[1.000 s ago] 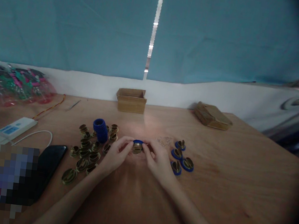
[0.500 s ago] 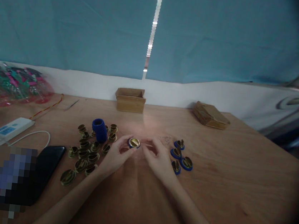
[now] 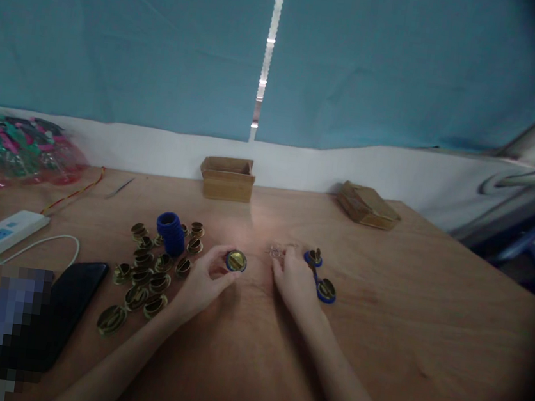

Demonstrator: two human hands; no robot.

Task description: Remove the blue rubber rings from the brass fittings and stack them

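Note:
My left hand (image 3: 207, 277) grips a round brass fitting (image 3: 236, 260) with a blue ring about its edge, between thumb and fingers above the table. My right hand (image 3: 296, 278) is lowered to the table, its thumb and fingers a little apart at a small heap of thin, clear or wiry pieces (image 3: 275, 251), too fine to make out. Just right of that hand lie brass fittings with blue rings (image 3: 327, 290), partly hidden by it. Left of my left hand, several brass fittings without blue rings (image 3: 136, 297) lie around an upright stack of blue rings (image 3: 171, 234).
An open cardboard box (image 3: 227, 186) stands at the back, and a second cardboard box (image 3: 368, 205) lies back right. At the left are a black phone (image 3: 75, 301), a white power strip (image 3: 12, 227) with cables, tweezers (image 3: 121, 187) and plastic-bagged items (image 3: 21, 153).
My right hand has left the brass fitting and moved right and down to the small heap. My left hand keeps the fitting nearly in place. The view has shifted slightly.

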